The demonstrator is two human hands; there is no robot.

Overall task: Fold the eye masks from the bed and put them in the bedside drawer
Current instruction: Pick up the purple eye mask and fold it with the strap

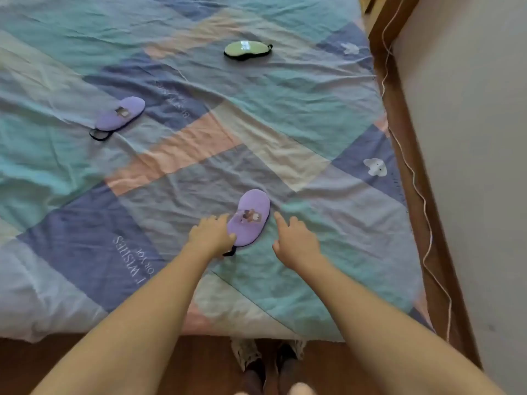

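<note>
Three eye masks lie flat on the patchwork quilt (285,280). The nearest is a purple mask with a small bear patch (252,216), its black strap poking out at the near end. My left hand (212,233) rests against this mask's left edge, fingers curled at its rim. Just right of the mask, my right hand (295,239) hovers with fingers apart, apart from the fabric. A second purple mask (121,114) lies farther off at the left. A green mask with black trim (246,49) sits at the far middle. No drawer is in view.
The bed's brown wooden side rail (410,172) runs along the right, with a white cord (425,206) trailing over it beside a pale wall (470,138). My feet (268,369) stand on the wooden floor at the quilt's near edge.
</note>
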